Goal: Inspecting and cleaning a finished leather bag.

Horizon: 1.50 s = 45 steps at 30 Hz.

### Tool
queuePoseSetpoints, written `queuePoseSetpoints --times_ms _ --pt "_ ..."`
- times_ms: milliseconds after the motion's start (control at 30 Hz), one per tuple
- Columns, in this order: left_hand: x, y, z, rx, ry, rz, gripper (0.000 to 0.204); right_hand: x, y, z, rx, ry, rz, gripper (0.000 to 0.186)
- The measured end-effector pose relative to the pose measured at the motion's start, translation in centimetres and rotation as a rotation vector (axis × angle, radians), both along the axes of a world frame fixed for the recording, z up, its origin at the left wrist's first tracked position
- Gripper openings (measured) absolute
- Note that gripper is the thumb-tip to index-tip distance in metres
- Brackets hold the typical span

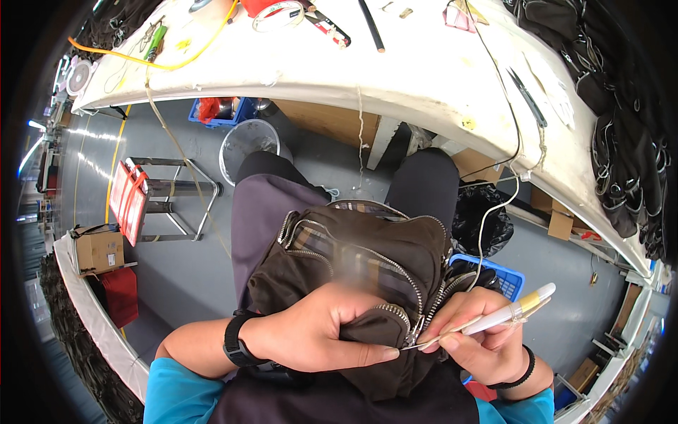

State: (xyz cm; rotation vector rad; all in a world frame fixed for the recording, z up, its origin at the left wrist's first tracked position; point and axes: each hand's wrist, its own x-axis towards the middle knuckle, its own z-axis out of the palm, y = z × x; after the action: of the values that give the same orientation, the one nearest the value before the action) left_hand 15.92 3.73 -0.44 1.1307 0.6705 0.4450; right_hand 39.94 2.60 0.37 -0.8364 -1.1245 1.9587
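Observation:
On my lap lies a dark brown bag with several metal-toothed zippers and a plaid lining showing through the openings. My left hand is closed on the bag's fabric beside a curved zipper, its thumb pressed near the zipper's end. In my right hand is a white pen-shaped tool, wrapped with yellowish tape and thread. A thin tip reaches from it toward my left thumb, at the end of the zipper. Whether the tip pierces the fabric I cannot tell.
A white-covered table stands ahead, carrying tweezers, a tape roll and an orange cord. A pale cord hangs down to my right hand. Nearby are a bucket, a stool and a blue basket.

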Motion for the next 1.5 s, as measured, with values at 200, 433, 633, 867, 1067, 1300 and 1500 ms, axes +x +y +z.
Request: queuePoseSetpoints --times_ms 200,433,633,867,1067,1300,1500 --pt "0.3 0.1 0.1 -0.131 -0.09 0.062 0.017 0.2 0.0 0.0 -0.017 0.032 -0.039 0.013" --pt "0.5 0.5 0.8 -0.174 -0.158 0.072 0.017 0.4 -0.5 -1.1 -0.061 0.232 -0.296 0.013" --pt "0.9 0.5 0.8 -0.194 -0.085 0.147 0.013 -0.4 0.4 -0.7 0.522 -0.072 -0.282 0.009" --pt "0.4 0.3 0.7 0.001 -0.086 0.085 0.022 -3.4 2.1 1.5 0.852 -0.7 -0.133 0.033" --pt "-3.3 2.9 0.5 0.787 0.233 -0.197 0.045 -3.3 0.2 -0.3 0.671 -0.406 -0.231 0.028" --pt "-10.9 4.2 -3.7 0.776 0.471 -0.167 0.034 -0.5 -0.6 -0.7 0.285 -0.255 -0.59 0.037" --pt "-8.2 2.8 1.8 0.349 0.136 -0.056 0.022 3.6 0.5 -5.2 0.1 -0.287 -0.538 0.025"
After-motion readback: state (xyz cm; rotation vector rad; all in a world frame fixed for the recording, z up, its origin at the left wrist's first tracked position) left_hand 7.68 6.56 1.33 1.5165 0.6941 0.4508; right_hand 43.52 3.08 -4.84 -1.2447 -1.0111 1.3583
